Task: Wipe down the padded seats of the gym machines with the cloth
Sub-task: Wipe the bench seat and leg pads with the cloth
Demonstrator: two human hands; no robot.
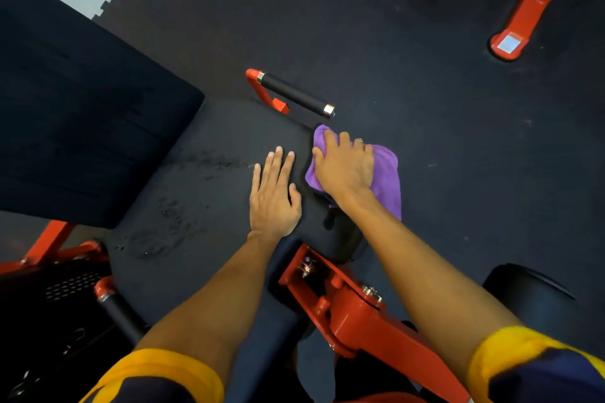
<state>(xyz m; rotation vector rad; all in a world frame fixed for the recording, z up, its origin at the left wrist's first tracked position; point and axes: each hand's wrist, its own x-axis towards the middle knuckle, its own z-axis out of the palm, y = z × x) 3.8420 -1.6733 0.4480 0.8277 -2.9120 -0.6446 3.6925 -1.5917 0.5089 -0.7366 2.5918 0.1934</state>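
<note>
A black padded seat [209, 193] of an orange-framed gym machine fills the middle of the view, with damp streaks across its surface. My right hand [343, 167] presses a purple cloth [388, 173] down on the seat's right edge, the cloth draping over the side. My left hand [273, 196] lies flat on the seat just left of the cloth, fingers spread and holding nothing. The black padded backrest [82, 114] rises at the left.
An orange handle with a black grip [296, 95] sticks out beyond the seat. The machine's orange arm [353, 307] and a black roller pad [530, 301] sit below my right forearm. Another orange machine base [523, 10] stands at the top right on dark rubber flooring.
</note>
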